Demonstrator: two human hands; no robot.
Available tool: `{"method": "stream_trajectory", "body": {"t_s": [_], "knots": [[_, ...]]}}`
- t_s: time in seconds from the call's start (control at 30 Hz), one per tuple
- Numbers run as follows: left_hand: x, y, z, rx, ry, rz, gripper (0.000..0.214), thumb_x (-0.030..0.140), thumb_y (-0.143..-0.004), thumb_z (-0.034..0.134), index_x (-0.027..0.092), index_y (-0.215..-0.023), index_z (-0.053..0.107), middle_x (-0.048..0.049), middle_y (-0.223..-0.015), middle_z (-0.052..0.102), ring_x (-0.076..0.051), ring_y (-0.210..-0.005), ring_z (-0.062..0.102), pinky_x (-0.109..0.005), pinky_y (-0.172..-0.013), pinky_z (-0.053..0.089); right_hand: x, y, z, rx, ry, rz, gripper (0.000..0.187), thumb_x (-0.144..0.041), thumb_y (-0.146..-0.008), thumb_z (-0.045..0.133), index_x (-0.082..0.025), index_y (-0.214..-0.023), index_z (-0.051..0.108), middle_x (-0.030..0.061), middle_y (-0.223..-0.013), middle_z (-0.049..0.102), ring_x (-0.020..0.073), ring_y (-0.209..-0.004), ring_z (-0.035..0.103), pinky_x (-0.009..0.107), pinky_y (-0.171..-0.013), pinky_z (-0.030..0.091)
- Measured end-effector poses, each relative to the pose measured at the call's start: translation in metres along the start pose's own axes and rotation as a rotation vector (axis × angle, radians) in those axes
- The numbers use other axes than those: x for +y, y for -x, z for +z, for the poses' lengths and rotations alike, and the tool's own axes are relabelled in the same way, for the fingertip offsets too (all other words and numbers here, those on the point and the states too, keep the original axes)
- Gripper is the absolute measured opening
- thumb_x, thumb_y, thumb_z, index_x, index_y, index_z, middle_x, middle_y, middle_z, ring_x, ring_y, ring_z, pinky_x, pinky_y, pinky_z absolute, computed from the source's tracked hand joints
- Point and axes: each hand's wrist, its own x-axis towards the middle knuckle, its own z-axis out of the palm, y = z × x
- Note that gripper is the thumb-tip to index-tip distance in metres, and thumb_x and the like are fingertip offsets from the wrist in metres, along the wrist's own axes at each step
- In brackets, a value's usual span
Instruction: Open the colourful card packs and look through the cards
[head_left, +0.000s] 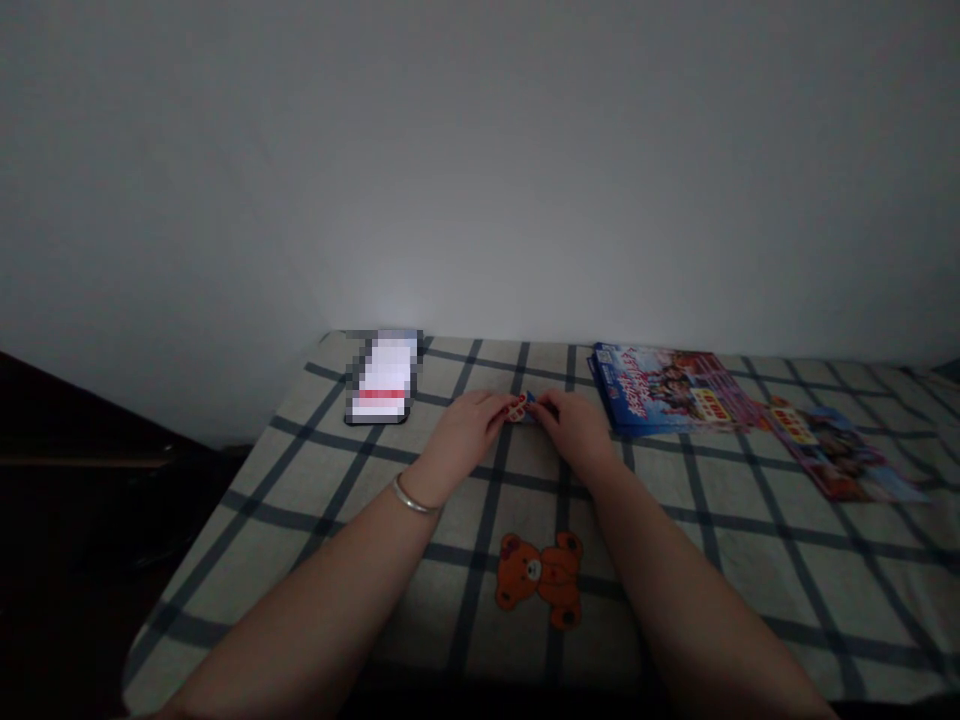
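Between my two hands is a small printed piece [519,407] in red, white and blue, which looks like folded paper. My left hand [469,425], with a silver bangle [412,497] on the wrist, pinches its left side. Fingers of my right hand [574,425] are closed on its right side. Fingertips partly cover the piece, so its full shape is hidden. It is held low over the checked cloth, close to the surface.
A lit phone [382,380] leans or lies at the left near the wall [480,180]. Glossy printed flyers [660,390] are stacked at the right, with another flyer [840,450] beside them. A bear print [538,578] marks the checked cloth [442,620]. The surface's left edge drops into darkness.
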Motion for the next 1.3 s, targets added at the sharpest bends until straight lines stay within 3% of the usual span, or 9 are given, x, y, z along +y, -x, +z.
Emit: {"method": "stream_trajectory", "body": {"t_s": [0.17,0.3,0.43,0.6,0.83,1.1,1.3], "knots": [[0.000,-0.001,0.002,-0.006,-0.047,0.084,0.031,0.019,-0.092,0.052,0.023,-0.122,0.059,-0.0039,-0.105,0.069,-0.019,-0.097,0.061,-0.039,-0.089,0.049,0.000,-0.001,0.001,0.003,-0.002,-0.050,0.022,-0.038,-0.092,0.052,-0.023,-0.090,0.068,0.0040,-0.084,0.070,0.0199,-0.081,0.062,0.029,-0.069,0.041],[-0.002,-0.002,0.007,0.006,-0.070,0.068,0.028,0.019,-0.092,0.052,0.021,-0.118,0.063,-0.0059,-0.108,0.067,-0.020,-0.099,0.060,-0.037,-0.090,0.050,0.004,-0.001,-0.002,0.039,-0.055,-0.060,0.017,-0.029,-0.090,0.053,-0.021,-0.093,0.068,0.0040,-0.090,0.070,0.0185,-0.084,0.062,0.028,-0.073,0.042],[-0.005,-0.002,0.010,0.005,-0.079,0.058,0.029,0.020,-0.092,0.052,0.019,-0.119,0.062,-0.0066,-0.108,0.066,-0.020,-0.099,0.060,-0.037,-0.090,0.050,0.007,0.001,-0.007,-0.008,-0.141,-0.061,0.015,-0.030,-0.087,0.056,-0.020,-0.088,0.067,0.0023,-0.082,0.069,0.0159,-0.076,0.061,0.027,-0.069,0.042],[-0.005,-0.002,0.009,-0.014,-0.082,0.052,0.030,0.016,-0.092,0.050,0.020,-0.119,0.062,-0.0065,-0.107,0.066,-0.020,-0.097,0.060,-0.037,-0.088,0.050,0.004,0.003,-0.007,0.017,-0.070,-0.025,0.022,-0.040,-0.086,0.058,-0.020,-0.082,0.065,0.0037,-0.082,0.067,0.0168,-0.075,0.060,0.028,-0.066,0.041],[-0.001,-0.003,0.008,-0.003,-0.068,0.036,0.028,0.013,-0.091,0.050,0.019,-0.115,0.064,-0.0072,-0.104,0.066,-0.020,-0.097,0.060,-0.038,-0.089,0.050,0.001,0.000,-0.002,0.003,-0.060,0.061,0.019,-0.040,-0.086,0.060,-0.022,-0.091,0.066,0.0024,-0.081,0.069,0.0172,-0.074,0.061,0.028,-0.062,0.040],[-0.010,-0.005,0.019,0.036,-0.114,0.088,0.028,0.016,-0.092,0.050,0.021,-0.116,0.064,-0.0057,-0.107,0.064,-0.019,-0.098,0.058,-0.037,-0.088,0.048,-0.003,0.001,-0.001,0.037,-0.015,0.047,0.020,-0.040,-0.087,0.058,-0.022,-0.090,0.065,0.0025,-0.080,0.068,0.0174,-0.073,0.061,0.027,-0.062,0.038],[0.000,-0.002,0.014,0.059,-0.244,-0.037,0.028,0.022,-0.090,0.056,0.032,-0.115,0.065,-0.0042,-0.107,0.063,-0.024,-0.099,0.053,-0.043,-0.088,0.042,-0.002,0.001,0.000,0.034,0.005,0.035,0.020,-0.041,-0.089,0.056,-0.022,-0.088,0.065,0.0032,-0.082,0.068,0.0187,-0.076,0.061,0.028,-0.063,0.038]]}}
